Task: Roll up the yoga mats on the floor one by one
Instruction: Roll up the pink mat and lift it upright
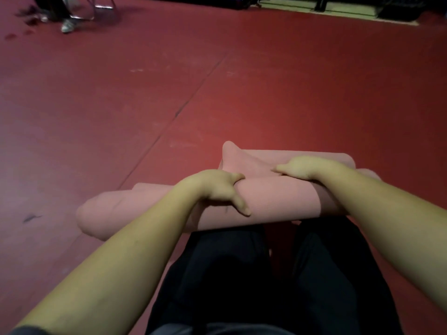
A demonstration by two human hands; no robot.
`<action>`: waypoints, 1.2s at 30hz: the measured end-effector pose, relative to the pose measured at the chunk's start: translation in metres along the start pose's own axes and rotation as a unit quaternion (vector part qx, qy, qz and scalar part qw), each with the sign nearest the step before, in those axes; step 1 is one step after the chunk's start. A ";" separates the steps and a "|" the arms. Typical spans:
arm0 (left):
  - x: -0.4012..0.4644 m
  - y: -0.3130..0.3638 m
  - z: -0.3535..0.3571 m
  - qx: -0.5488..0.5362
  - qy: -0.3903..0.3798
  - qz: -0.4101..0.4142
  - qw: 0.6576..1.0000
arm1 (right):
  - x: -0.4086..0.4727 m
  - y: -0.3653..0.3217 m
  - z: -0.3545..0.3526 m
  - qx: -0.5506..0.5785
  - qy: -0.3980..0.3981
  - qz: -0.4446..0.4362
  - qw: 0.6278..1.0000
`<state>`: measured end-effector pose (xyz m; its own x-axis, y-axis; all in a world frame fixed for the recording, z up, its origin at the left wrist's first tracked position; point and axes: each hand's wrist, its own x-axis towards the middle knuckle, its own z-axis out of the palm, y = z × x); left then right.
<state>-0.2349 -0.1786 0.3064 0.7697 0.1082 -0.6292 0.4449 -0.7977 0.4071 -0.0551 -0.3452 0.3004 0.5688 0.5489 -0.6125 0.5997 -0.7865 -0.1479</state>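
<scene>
Head view: both hands point(219, 189) gripping pink mat point(273, 199).

the rolled yoga mat point(278, 201) lies crosswise on the floor point(290, 93), just in front of the person's knees point(242, 257). the left hand point(217, 189) rests on top of the yoga mat near its middle, thumb on the near side. the right hand point(304, 168) lies on the yoga mat's far side, toward its right end. a loose flap of the yoga mat sticks up behind the roll, between the two hands. a floor seam point(169, 122) runs from the yoga mat's left part away to the far side. far beyond the yoga mat, at the far left, stand chair legs point(96, 8) and a shoe point(69, 26).
</scene>
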 end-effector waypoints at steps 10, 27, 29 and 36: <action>0.034 -0.006 -0.023 -0.161 -0.082 -0.057 0.982 | -0.008 0.011 0.025 -0.041 0.089 -0.036 0.994; -0.006 0.008 0.043 0.329 0.227 0.001 0.917 | 0.017 0.004 0.018 0.058 0.054 0.015 0.997; -0.004 0.012 0.038 0.331 0.220 -0.003 0.917 | 0.018 0.005 0.016 0.070 0.054 0.021 0.996; -0.009 0.018 0.013 0.325 0.196 0.046 0.924 | 0.026 0.012 0.010 0.068 0.056 0.054 0.995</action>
<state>-0.2402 -0.2013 0.3109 0.9540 0.1279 -0.2713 0.0991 -0.9881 -0.1173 -0.0383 -0.3433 0.2748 0.6886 0.4820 -0.5418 0.4553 -0.8689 -0.1943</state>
